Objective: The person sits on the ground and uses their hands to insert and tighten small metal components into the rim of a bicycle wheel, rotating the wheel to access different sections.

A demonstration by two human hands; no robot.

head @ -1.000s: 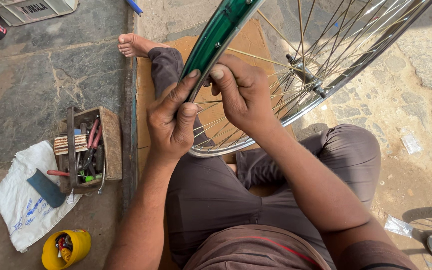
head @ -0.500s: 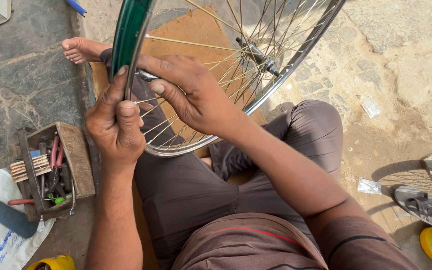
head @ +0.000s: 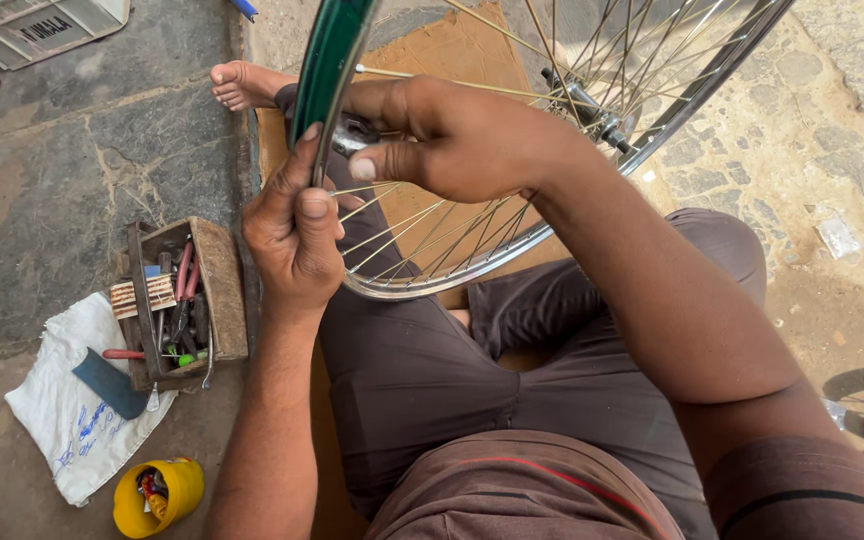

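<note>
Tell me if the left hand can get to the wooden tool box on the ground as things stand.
Probably yes. The wooden tool box sits open on the ground just left of the left hand, with nothing between them. That hand grips the green wheel rim, so it would have to let go first.

my left hand (head: pixel 294 232) is raised in front of me, fingers curled, thumb pressed upward. my right hand (head: pixel 457 135) reaches across from the right, forearm angled, fingers pinched closed just above it.

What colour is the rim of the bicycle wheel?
Dark green; the head view shows the wheel rim gripped by the left hand.
</note>
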